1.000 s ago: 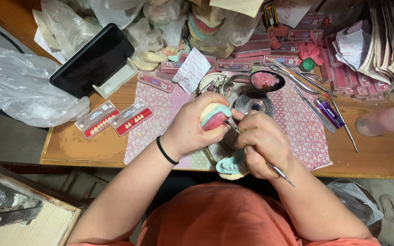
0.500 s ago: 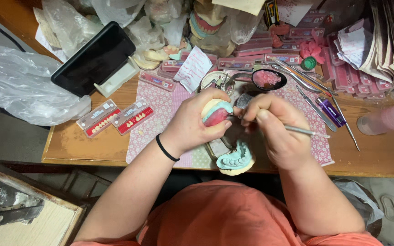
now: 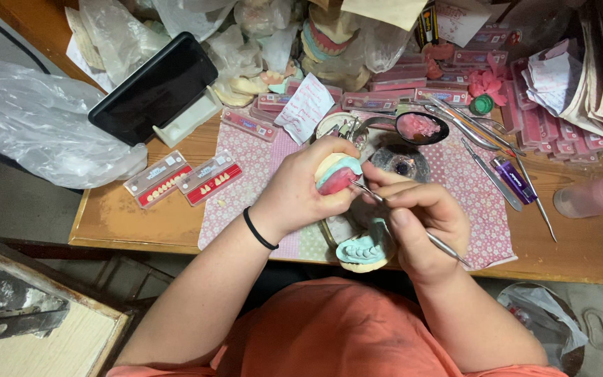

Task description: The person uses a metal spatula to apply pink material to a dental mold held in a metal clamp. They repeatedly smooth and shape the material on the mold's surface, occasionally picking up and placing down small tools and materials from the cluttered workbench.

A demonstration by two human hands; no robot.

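Since half a second ago, the right hand point(image 3: 423, 227) has swung its thin metal instrument point(image 3: 413, 223) round, handle now trailing down-right. Left to right: two tooth-sample cards point(image 3: 184, 179) on the wooden bench point(image 3: 120, 216); left hand point(image 3: 300, 188) gripping a pink-and-teal denture model point(image 3: 336, 174) (held above the patterned mat point(image 3: 246, 167)); right hand pinching the instrument, tip touching the model; teal cast point(image 3: 363, 250) just below.
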